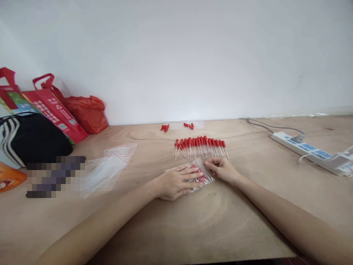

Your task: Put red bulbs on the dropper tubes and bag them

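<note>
A clear zip bag with red rubber pieces in it lies on the wooden table. My left hand rests flat over the bag, fingers stretched out and slightly apart. At the bag's upper right edge, my right hand pinches the plastic between thumb and fingers. Just beyond both hands, a row of clear droppers with red bulbs lies side by side, tips toward me. The bag's left part is hidden under my left hand.
Farther back lie loose red bulbs and a flat clear bag. Several empty zip bags spread out at left, near a black drawstring bag and red bags. A white power strip with cables stands at right.
</note>
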The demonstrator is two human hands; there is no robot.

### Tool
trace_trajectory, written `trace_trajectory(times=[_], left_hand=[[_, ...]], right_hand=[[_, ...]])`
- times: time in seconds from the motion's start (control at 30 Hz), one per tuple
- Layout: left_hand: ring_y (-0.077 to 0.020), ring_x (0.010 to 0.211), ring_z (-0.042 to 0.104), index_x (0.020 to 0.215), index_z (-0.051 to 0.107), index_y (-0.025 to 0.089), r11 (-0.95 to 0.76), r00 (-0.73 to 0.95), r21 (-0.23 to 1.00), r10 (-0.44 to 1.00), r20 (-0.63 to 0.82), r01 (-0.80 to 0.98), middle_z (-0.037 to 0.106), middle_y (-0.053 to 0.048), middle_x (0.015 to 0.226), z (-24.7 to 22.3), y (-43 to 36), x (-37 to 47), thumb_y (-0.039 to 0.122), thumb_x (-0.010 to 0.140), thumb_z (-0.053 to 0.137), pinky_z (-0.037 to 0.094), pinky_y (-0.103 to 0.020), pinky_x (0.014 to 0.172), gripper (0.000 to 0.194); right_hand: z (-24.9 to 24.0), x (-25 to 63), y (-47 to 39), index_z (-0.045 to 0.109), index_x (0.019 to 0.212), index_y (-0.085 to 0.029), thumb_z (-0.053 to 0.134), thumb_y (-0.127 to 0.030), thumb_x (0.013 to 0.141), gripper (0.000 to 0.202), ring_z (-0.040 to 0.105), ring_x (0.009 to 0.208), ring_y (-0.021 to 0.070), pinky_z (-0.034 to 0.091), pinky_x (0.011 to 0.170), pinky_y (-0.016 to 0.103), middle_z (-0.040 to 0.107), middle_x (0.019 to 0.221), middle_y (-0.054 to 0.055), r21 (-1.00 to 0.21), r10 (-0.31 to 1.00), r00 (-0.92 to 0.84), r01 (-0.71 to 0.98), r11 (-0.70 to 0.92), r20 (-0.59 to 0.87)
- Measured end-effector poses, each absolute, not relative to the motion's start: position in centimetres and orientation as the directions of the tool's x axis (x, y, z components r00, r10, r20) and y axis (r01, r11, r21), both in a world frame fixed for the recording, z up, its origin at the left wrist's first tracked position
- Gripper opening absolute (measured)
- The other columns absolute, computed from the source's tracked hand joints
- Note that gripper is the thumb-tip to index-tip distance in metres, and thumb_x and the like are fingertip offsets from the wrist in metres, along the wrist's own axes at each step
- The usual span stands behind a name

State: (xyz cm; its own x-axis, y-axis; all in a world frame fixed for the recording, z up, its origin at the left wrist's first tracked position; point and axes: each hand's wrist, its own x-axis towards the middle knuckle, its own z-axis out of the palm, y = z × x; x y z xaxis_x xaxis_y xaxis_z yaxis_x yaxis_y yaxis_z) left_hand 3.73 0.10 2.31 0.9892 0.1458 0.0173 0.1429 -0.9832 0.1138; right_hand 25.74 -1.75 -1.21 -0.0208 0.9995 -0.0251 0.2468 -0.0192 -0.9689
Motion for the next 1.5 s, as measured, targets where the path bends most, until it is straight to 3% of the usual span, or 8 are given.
trace_trajectory(times=[0.13, 0.3, 0.63, 0.9, 1.0, 1.13, 1.27, 1.5], left_hand=[[-0.0157, 0.131, 0.014, 0.133, 0.031, 0.024, -0.956, 0.973, 0.179, 0.229, -0.04, 0.232, 0.025, 0.0, 0.141, 2.5, -2.3, 2.7, 0.028, 0.091, 0.032, 0.012, -0.037, 0.109, 0.042], [-0.0202, 0.132, 0.014, 0.135, 0.023, 0.03, -0.807, 0.821, 0.165, 0.571, -0.022, 0.566, 0.019, 0.001, 0.143, 1.8, -4.7, -1.8, 0.034, 0.091, 0.03, 0.016, -0.043, 0.107, 0.045], [-0.0215, 0.13, 0.019, 0.131, 0.036, 0.016, -0.483, 0.476, 0.095, 0.875, 0.085, 0.87, 0.026, -0.009, 0.141, -0.2, 6.7, -2.1, 0.034, 0.088, 0.03, 0.017, -0.043, 0.105, 0.046], [-0.0243, 0.119, 0.035, 0.112, 0.056, 0.021, -0.21, 0.18, -0.011, 0.809, 0.56, 0.978, 0.044, -0.01, 0.127, 0.7, 5.2, -3.6, 0.03, 0.087, 0.028, 0.019, -0.046, 0.1, 0.039], [-0.0293, 0.124, 0.028, 0.122, 0.047, 0.013, 0.032, -0.008, -0.039, 0.865, 0.502, 0.999, 0.038, -0.015, 0.132, 1.3, 4.3, -7.4, 0.031, 0.085, 0.029, 0.016, -0.05, 0.1, 0.045], [-0.0363, 0.127, 0.019, 0.129, 0.034, 0.001, 0.316, -0.308, -0.013, 0.93, 0.201, 0.949, 0.026, -0.023, 0.137, 1.0, 4.4, -12.0, 0.045, 0.083, 0.028, 0.023, -0.054, 0.096, 0.064], [-0.0325, 0.125, 0.028, 0.125, 0.041, 0.003, 0.268, -0.268, 0.009, 0.962, 0.043, 0.963, 0.033, -0.019, 0.135, 0.3, 4.7, -13.5, 0.034, 0.085, 0.022, 0.027, -0.051, 0.097, 0.054], [-0.0301, 0.127, 0.026, 0.122, 0.044, 0.0, 0.055, -0.065, 0.056, 0.977, 0.203, 0.997, 0.032, -0.02, 0.135, 2.1, 2.5, -9.3, 0.025, 0.087, 0.017, 0.026, -0.05, 0.099, 0.051]], right_hand=[[-1.4, 25.9, -1.6, 0.057, 0.07, -0.015, 0.058, -0.047, 0.064, 0.033, 0.031, 0.035, 0.005, 0.022, 0.035, 0.02, 0.039, 0.041, -0.007, -0.967, 0.999, -0.015, 0.254, -0.036, -0.041], [-1.5, 25.8, -1.6, 0.056, 0.069, -0.015, 0.057, -0.044, 0.067, 0.028, 0.033, 0.035, 0.0051, 0.023, 0.035, 0.019, 0.039, 0.043, -0.007, -0.962, 0.999, -0.028, 0.27, -0.032, -0.041], [-2.1, 25.7, -1.5, 0.057, 0.069, -0.016, 0.052, -0.041, 0.071, 0.026, 0.037, 0.04, 0.0072, 0.027, 0.038, 0.02, 0.041, 0.046, -0.004, -0.935, 0.997, -0.065, 0.349, 0.071, 0.051], [-2.4, 26.0, -1.3, 0.059, 0.069, -0.016, 0.049, -0.04, 0.073, 0.026, 0.041, 0.045, 0.0085, 0.033, 0.042, 0.022, 0.05, 0.055, -0.001, -0.9, 0.987, -0.099, 0.406, 0.158, 0.128], [-2.6, 26.0, -1.3, 0.059, 0.069, -0.016, 0.049, -0.039, 0.074, 0.025, 0.041, 0.045, 0.0084, 0.034, 0.042, 0.022, 0.051, 0.057, 0.0, -0.899, 0.985, -0.106, 0.404, 0.166, 0.134], [-3.0, 26.1, -1.0, 0.06, 0.07, -0.016, 0.049, -0.038, 0.074, 0.025, 0.044, 0.049, 0.0088, 0.037, 0.046, 0.022, 0.056, 0.065, 0.002, -0.886, 0.978, -0.121, 0.415, 0.206, 0.171], [-3.1, 26.1, -0.9, 0.06, 0.071, -0.015, 0.049, -0.036, 0.075, 0.024, 0.044, 0.049, 0.009, 0.037, 0.046, 0.022, 0.055, 0.061, 0.001, -0.879, 0.976, -0.123, 0.426, 0.217, 0.181], [-2.8, 26.0, -1.1, 0.06, 0.071, -0.015, 0.049, -0.034, 0.076, 0.022, 0.044, 0.049, 0.0087, 0.036, 0.045, 0.021, 0.055, 0.059, 0.001, -0.866, 0.976, -0.114, 0.45, 0.217, 0.185]])
